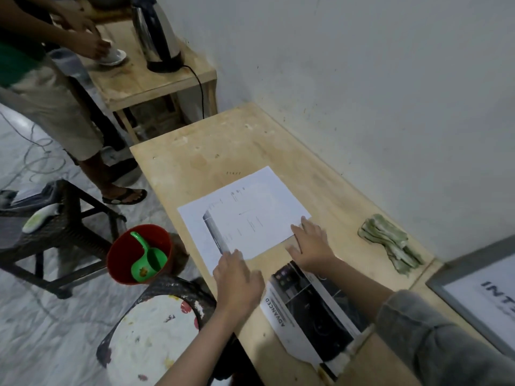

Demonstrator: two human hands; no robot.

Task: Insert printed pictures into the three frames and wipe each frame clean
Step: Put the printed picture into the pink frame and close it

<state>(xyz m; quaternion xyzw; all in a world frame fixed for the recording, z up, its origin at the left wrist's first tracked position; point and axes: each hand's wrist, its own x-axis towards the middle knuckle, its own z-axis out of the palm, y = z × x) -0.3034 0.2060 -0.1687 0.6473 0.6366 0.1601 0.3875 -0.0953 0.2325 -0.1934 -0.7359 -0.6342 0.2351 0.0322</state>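
Left hand point(237, 277) and right hand point(313, 243): fingers flat, pressing the near edge of a white printed paper sheet point(242, 215) on the pale wooden table point(223, 135). Just behind the hands: dark printed picture (lettered "ADVANCED") point(309, 310). Right of the right hand: folded green cloth point(390, 240), then a grey-rimmed picture frame point(457, 299).

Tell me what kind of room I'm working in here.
Likely a bare home utility or work room: raw plywood table against a scuffed wall, electric kettle on a side bench, red bucket on the floor.
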